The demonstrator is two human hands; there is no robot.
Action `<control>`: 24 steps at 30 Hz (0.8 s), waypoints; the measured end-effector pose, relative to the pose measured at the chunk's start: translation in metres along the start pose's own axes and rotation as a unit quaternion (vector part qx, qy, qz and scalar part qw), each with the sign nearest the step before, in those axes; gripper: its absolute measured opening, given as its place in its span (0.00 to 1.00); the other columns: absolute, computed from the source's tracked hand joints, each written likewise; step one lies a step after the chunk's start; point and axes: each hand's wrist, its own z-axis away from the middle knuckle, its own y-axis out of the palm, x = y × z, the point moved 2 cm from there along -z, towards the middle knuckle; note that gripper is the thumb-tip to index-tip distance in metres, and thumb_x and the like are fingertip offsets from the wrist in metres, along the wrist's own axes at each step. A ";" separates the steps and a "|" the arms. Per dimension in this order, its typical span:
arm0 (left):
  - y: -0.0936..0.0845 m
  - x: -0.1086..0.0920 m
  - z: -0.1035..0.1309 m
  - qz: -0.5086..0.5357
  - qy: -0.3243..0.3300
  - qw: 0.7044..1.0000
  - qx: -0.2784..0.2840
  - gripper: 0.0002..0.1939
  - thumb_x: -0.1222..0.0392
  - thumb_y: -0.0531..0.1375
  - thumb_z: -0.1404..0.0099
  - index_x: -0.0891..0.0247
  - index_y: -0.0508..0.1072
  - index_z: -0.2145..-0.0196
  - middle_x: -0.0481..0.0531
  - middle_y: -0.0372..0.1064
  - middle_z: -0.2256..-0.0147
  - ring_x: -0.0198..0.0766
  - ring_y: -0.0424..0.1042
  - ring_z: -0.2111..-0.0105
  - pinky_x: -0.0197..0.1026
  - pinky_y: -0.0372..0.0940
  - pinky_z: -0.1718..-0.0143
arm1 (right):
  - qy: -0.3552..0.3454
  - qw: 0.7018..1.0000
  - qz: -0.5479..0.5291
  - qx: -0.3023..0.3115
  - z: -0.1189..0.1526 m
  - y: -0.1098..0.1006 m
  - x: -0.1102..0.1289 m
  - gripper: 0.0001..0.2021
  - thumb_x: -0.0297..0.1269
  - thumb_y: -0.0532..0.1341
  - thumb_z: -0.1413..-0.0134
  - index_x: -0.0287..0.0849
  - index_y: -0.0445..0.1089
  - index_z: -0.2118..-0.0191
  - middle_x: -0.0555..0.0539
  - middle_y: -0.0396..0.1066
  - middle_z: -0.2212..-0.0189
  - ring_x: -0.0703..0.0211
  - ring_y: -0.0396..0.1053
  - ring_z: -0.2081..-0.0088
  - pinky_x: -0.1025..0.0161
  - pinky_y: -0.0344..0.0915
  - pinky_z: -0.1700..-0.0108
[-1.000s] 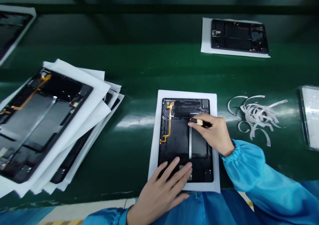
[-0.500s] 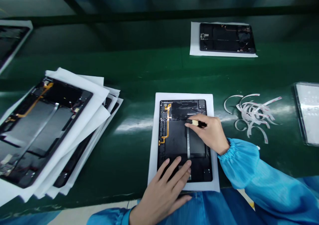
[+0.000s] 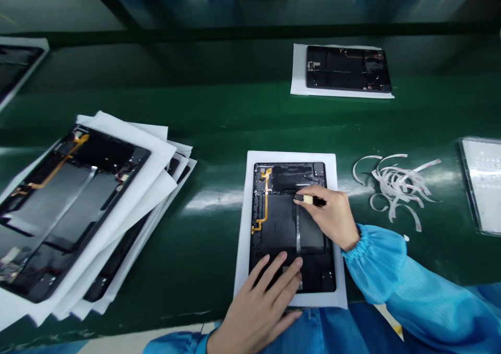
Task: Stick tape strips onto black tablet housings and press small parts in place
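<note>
An opened tablet housing [image 3: 279, 223], black inside with an orange flex cable [image 3: 266, 197] and a grey ribbon strip [image 3: 298, 231], lies on a white sheet [image 3: 242, 260] in front of me. My left hand [image 3: 266, 299] rests spread over its lower left part, fingers outstretched and holding nothing. Between the thumb and fingers of my right hand [image 3: 334, 213] is a small black-and-cream tool [image 3: 308, 199], its kind unclear. The tool's black end is at the top of the ribbon strip, just below the upper black section. Part of it is hidden by my fingers.
To the left stands a stack of tablet housings [image 3: 74, 197] with white sheets between them. Another housing [image 3: 348, 69] lies at the back right, and one [image 3: 15, 67] at the far left. Curled white strips [image 3: 399, 184] and a clear-edged tray [image 3: 483, 187] are on the right.
The whole view has shifted slightly, so the table things appear lower. My right hand stays at the top of the ribbon strip with the tool a little turned; my left hand still rests on the housing.
</note>
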 end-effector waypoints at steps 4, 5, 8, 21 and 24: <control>-0.001 0.001 -0.001 -0.002 0.005 1.000 -0.001 0.23 0.41 0.57 0.34 0.58 0.75 0.50 0.44 0.63 0.41 0.45 0.57 0.42 0.49 0.29 0.32 | 0.006 1.000 0.004 -0.001 0.000 0.000 0.001 0.09 0.27 0.64 0.48 0.48 0.77 0.63 0.53 0.79 0.65 0.56 0.78 0.62 0.62 0.72 0.57; -0.001 0.001 -0.001 -0.002 0.005 1.000 -0.002 0.23 0.41 0.57 0.34 0.58 0.75 0.51 0.44 0.64 0.41 0.45 0.57 0.43 0.49 0.30 0.32 | 0.004 1.000 0.003 -0.001 0.000 0.000 0.001 0.09 0.27 0.64 0.49 0.47 0.77 0.64 0.53 0.79 0.65 0.56 0.78 0.62 0.63 0.72 0.57; -0.002 0.001 -0.002 -0.006 0.008 1.000 -0.005 0.23 0.41 0.57 0.34 0.58 0.75 0.51 0.45 0.64 0.41 0.46 0.58 0.43 0.49 0.30 0.33 | -0.001 1.000 -0.003 0.000 0.000 0.000 0.001 0.09 0.26 0.63 0.49 0.47 0.77 0.63 0.53 0.79 0.65 0.57 0.78 0.62 0.63 0.72 0.57; 0.002 0.000 0.001 -0.020 0.006 1.000 -0.005 0.22 0.40 0.55 0.33 0.56 0.75 0.51 0.44 0.60 0.38 0.46 0.52 0.38 0.49 0.32 0.32 | 0.005 1.000 0.012 0.008 0.001 0.002 -0.001 0.10 0.28 0.61 0.47 0.49 0.77 0.63 0.53 0.79 0.64 0.56 0.78 0.62 0.61 0.73 0.57; 0.002 0.000 0.001 -0.022 0.005 1.000 -0.004 0.22 0.40 0.56 0.34 0.56 0.75 0.51 0.44 0.59 0.38 0.46 0.52 0.37 0.49 0.32 0.32 | 0.002 1.000 0.015 0.010 0.001 0.003 -0.002 0.10 0.28 0.61 0.46 0.49 0.77 0.62 0.53 0.79 0.64 0.56 0.77 0.62 0.61 0.73 0.57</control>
